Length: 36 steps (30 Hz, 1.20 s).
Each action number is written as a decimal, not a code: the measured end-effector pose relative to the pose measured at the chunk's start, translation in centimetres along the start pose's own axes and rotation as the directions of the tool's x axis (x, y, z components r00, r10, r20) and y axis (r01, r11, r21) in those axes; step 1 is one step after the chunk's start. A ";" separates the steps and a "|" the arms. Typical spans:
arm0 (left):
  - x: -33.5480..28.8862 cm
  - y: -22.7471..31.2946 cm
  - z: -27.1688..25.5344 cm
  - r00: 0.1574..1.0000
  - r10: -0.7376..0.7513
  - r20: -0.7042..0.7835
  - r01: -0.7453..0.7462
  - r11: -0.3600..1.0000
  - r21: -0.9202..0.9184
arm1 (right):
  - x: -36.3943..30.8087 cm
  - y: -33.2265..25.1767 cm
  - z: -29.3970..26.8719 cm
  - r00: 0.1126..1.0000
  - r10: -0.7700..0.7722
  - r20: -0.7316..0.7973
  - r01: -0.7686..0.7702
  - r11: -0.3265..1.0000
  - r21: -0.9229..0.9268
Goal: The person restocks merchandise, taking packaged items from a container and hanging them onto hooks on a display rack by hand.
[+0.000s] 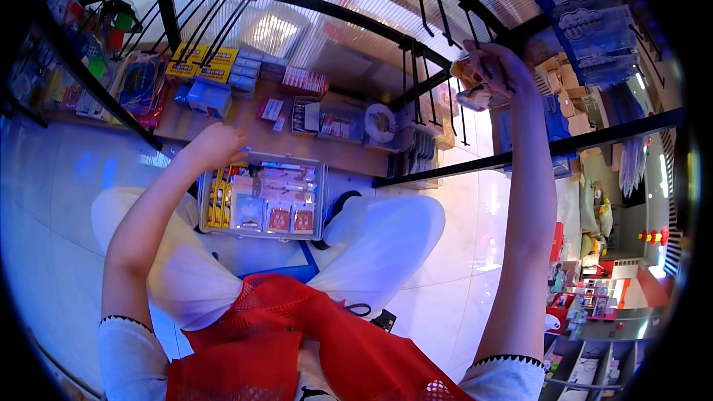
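My right hand (499, 74) is raised among the black display hooks at the upper right. Its fingers are bent around a small clear packet (479, 95) with brownish and colourful contents, close to a hook tip. Lower down, my left hand (217, 147) has its fingers curled together above the back left rim of a clear plastic box (324, 200); whatever is in them is hidden. The box stands on the floor between my knees. Yellow packs (220, 197) line its left side, and pale packets with red-printed cards (279, 219) fill the rest.
Behind the box, a low wooden shelf (252, 115) holds yellow boxes (204, 63), blue-white boxes (209, 98), a tape roll (380, 122) and small cartons. Black hooks (416, 89) jut out overhead. A black rack bar (460, 171) crosses at right. Blue packaged goods (598, 37) hang beyond.
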State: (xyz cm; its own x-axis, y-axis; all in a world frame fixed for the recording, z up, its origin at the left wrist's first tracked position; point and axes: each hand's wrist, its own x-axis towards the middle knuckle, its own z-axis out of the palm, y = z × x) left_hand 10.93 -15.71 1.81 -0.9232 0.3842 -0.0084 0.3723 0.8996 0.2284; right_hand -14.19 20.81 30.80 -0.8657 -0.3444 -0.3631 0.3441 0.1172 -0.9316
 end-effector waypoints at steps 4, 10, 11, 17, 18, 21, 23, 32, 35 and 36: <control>0.1 0.4 -0.7 0.999 -0.021 0.046 0.019 0.998 0.053 | 1.7 -1.2 -3.0 0.876 0.065 0.479 -0.336 0.794 0.507; -0.3 0.4 -1.7 0.999 0.013 -0.031 -0.011 0.998 0.061 | -6.5 4.1 0.6 0.989 -0.119 -0.092 0.118 0.993 -0.017; -0.5 0.4 -2.0 1.000 -0.006 -0.025 0.008 0.998 0.063 | -8.8 5.9 4.4 0.957 -0.138 -0.255 0.125 0.990 -0.067; 0.5 0.0 -2.7 1.000 -0.013 0.006 0.013 0.997 0.075 | -5.4 15.6 8.0 0.961 0.127 0.247 -0.155 0.983 0.095; 0.6 0.1 -2.7 0.999 -0.030 0.025 0.029 0.997 0.071 | -3.1 16.6 9.6 0.971 0.112 0.213 -0.128 0.990 0.064; 0.9 0.3 -2.9 0.995 -0.075 0.068 0.068 0.993 0.095 | 2.4 16.5 15.4 0.959 0.053 0.280 -0.056 0.998 0.002; 1.3 0.6 -3.2 0.996 -0.055 0.069 0.048 0.995 0.089 | 4.6 15.3 18.9 0.965 0.000 0.262 -0.006 1.000 0.021; -1.1 0.5 -5.1 0.997 -0.064 0.037 0.063 0.998 0.017 | 12.6 16.6 26.2 0.969 0.084 0.232 -0.113 0.987 0.114; -1.4 0.4 -6.2 0.998 -0.051 -0.044 0.050 0.998 -0.029 | 12.1 18.1 27.3 0.966 0.115 0.230 -0.154 0.975 0.158; -1.5 0.3 -6.4 0.997 -0.064 -0.052 0.063 0.998 -0.023 | 12.1 18.3 27.8 0.967 0.114 0.227 -0.152 0.975 0.160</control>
State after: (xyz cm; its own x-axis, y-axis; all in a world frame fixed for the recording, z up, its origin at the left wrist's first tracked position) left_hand 11.81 -17.34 8.07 -0.9488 0.3147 0.0276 0.3114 0.9168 0.2498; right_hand -8.27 -7.07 9.81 -0.7156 -0.5315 -0.4532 0.5256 0.0175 -0.8506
